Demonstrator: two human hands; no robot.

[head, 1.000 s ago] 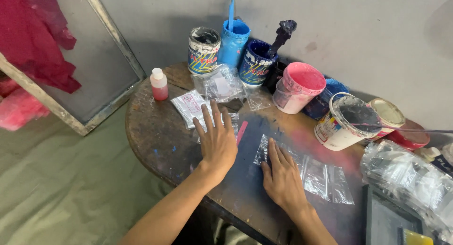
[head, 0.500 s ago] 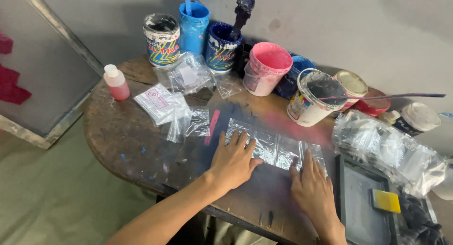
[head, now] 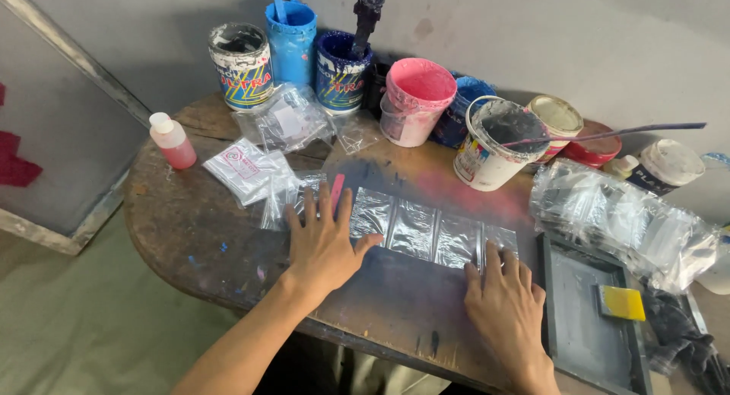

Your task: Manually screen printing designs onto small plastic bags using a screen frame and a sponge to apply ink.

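My left hand (head: 323, 243) lies flat, fingers spread, on the dark worn table (head: 190, 235), its fingertips on the left end of a row of clear plastic pouches (head: 426, 229). My right hand (head: 508, 307) rests flat on the table at the row's right end, fingertips touching the last pouch. Neither hand grips anything. A thin pink strip (head: 336, 191) lies between my left fingers and the pouches.
Paint pots line the back: a striped can (head: 242, 64), blue tub (head: 291, 31), dark blue can (head: 342, 69), pink bucket (head: 414, 98), white bucket (head: 490, 144) with a stick. A pink bottle (head: 172, 140), loose pouch packets (head: 247, 167), a bagged pile (head: 623, 220), a small frame (head: 585, 326) with yellow squeegee (head: 620, 302).
The view has swung right. Both hands slid rightward along the table; the left moved from the packets to the pouch row's left end, the right to its right end.
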